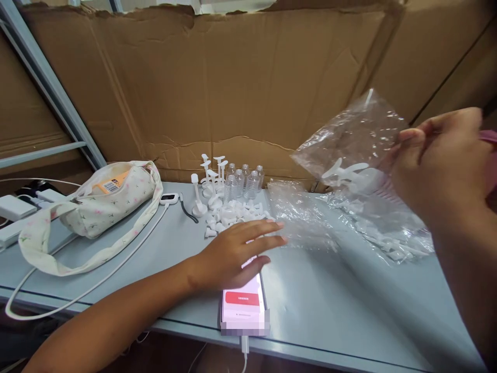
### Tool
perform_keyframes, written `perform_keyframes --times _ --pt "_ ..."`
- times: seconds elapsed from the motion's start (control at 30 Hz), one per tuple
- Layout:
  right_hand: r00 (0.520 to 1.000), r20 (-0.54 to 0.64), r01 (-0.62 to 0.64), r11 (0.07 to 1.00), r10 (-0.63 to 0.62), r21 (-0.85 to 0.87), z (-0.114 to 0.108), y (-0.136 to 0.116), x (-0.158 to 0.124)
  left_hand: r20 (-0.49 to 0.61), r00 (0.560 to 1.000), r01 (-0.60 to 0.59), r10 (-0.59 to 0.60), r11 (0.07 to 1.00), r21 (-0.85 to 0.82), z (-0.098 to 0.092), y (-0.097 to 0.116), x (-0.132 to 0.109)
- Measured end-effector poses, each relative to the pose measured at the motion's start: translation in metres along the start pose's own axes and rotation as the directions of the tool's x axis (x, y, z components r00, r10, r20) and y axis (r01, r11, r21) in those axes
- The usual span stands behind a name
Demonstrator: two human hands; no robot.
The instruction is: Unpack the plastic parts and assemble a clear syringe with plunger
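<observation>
My right hand point(438, 166), at the right of the frame, pinches a clear plastic bag point(351, 150) with white parts inside, lifted above the bench point(349, 311). My left hand point(236, 254) lies open, fingers spread, over a lit phone point(243, 305) at lower centre, near small white pieces point(233, 212) and tiny bottles point(243, 181)
</observation>
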State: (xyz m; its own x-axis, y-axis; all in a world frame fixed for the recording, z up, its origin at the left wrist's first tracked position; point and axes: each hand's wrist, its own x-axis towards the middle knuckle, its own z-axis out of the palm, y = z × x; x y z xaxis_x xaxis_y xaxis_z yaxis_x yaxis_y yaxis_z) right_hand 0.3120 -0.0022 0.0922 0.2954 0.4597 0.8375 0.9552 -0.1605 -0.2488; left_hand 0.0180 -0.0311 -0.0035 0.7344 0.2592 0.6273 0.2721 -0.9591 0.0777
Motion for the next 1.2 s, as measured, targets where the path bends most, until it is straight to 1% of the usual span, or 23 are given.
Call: perform_keyframes --times 0.03,0.07,0.1,0.2,0.27,0.37,0.43,0.5,0.57,0.63,0.67,0.7,0.77,0.8,0.87,0.93,0.97,1.07,1.1,1.13,1.2 --pt "0.998 0.032 -0.051 0.998 0.052 -0.035 -0.005 -0.013 -0.006 0.023 0.999 -0.029 0.029 1.0 0.001 0.001 0.004 0.001" --pt "0.995 0.073 -0.059 0.997 0.062 -0.041 -0.009 -0.025 -0.012 0.046 0.998 -0.051 0.051 0.999 0.0 0.002 0.008 0.002" --pt "0.994 0.106 -0.035 0.999 0.037 -0.021 -0.011 -0.035 -0.018 0.065 0.996 -0.066 0.066 0.998 -0.004 0.003 0.011 0.003" --pt "0.979 0.172 0.091 0.991 -0.107 0.1 -0.013 -0.056 -0.038 0.096 0.993 -0.064 0.065 0.998 -0.018 0.005 0.016 0.003" --pt "0.96 0.173 0.192 0.969 -0.219 0.156 -0.011 -0.064 -0.05 0.075 0.997 -0.032 0.033 0.999 -0.02 0.004 0.015 0.003" --pt "0.922 0.115 0.347 0.919 -0.371 0.186 -0.005 -0.07 -0.065 0.03 0.998 0.062 -0.061 0.998 -0.022 -0.001 0.009 0.002" --pt "0.895 0.074 0.422 0.888 -0.441 0.185 -0.001 -0.072 -0.072 0.0 0.988 0.153 -0.153 0.988 -0.024 -0.005 0.004 0.002" --pt "0.864 0.041 0.487 0.854 -0.502 0.183 0.001 -0.072 -0.078 -0.054 0.967 0.247 -0.249 0.968 -0.043 -0.008 -0.001 0.003" --pt "0.824 0.002 0.557 0.81 -0.567 0.184 0.002 -0.072 -0.082 -0.132 0.926 0.34 -0.352 0.934 -0.106 -0.01 -0.007 0.003" --pt "0.778 -0.039 0.622 0.762 -0.627 0.178 0.002 -0.071 -0.085 -0.207 0.858 0.415 -0.471 0.871 -0.261 -0.013 -0.016 0.003" --pt "0.756 -0.057 0.65 0.74 -0.652 0.171 0.001 -0.07 -0.087 -0.219 0.814 0.441 -0.537 0.819 -0.368 -0.015 -0.02 0.004" --pt "0.736 -0.07 0.674 0.721 -0.673 0.161 0.001 -0.069 -0.088 -0.208 0.771 0.457 -0.602 0.751 -0.476 -0.018 -0.024 0.004" --pt "0.706 -0.079 0.707 0.694 -0.703 0.137 0.0 -0.068 -0.091 -0.131 0.7 0.478 -0.702 0.598 -0.644 -0.023 -0.029 0.006" --pt "0.694 -0.08 0.719 0.684 -0.715 0.122 0.0 -0.067 -0.091 -0.084 0.675 0.487 -0.733 0.527 -0.696 -0.026 -0.03 0.007" --pt "0.674 -0.084 0.739 0.668 -0.734 0.091 0.001 -0.065 -0.093 -0.015 0.64 0.49 -0.768 0.423 -0.762 -0.031 -0.03 0.009" --pt "0.658 -0.093 0.753 0.654 -0.747 0.075 0.002 -0.063 -0.093 0.009 0.626 0.466 -0.779 0.365 -0.806 -0.033 -0.027 0.01" --pt "0.653 -0.094 0.757 0.649 -0.751 0.073 0.002 -0.062 -0.094 0.004 0.626 0.448 -0.78 0.355 -0.82 -0.033 -0.025 0.01" --pt "0.658 -0.079 0.753 0.652 -0.749 0.085 0.002 -0.06 -0.094 -0.044 0.639 0.386 -0.768 0.37 -0.845 -0.031 -0.023 0.01" --pt "0.661 -0.074 0.75 0.655 -0.747 0.094 0.002 -0.059 -0.094 -0.045 0.642 0.375 -0.765 0.364 -0.852 -0.031 -0.023 0.01" --pt "0.664 -0.07 0.747 0.657 -0.744 0.105 0.001 -0.059 -0.095 -0.02 0.645 0.379 -0.764 0.343 -0.86 -0.03 -0.024 0.01" --pt "0.669 -0.068 0.742 0.659 -0.741 0.123 -0.001 -0.058 -0.095 0.089 0.645 0.423 -0.759 0.258 -0.869 -0.029 -0.025 0.011"
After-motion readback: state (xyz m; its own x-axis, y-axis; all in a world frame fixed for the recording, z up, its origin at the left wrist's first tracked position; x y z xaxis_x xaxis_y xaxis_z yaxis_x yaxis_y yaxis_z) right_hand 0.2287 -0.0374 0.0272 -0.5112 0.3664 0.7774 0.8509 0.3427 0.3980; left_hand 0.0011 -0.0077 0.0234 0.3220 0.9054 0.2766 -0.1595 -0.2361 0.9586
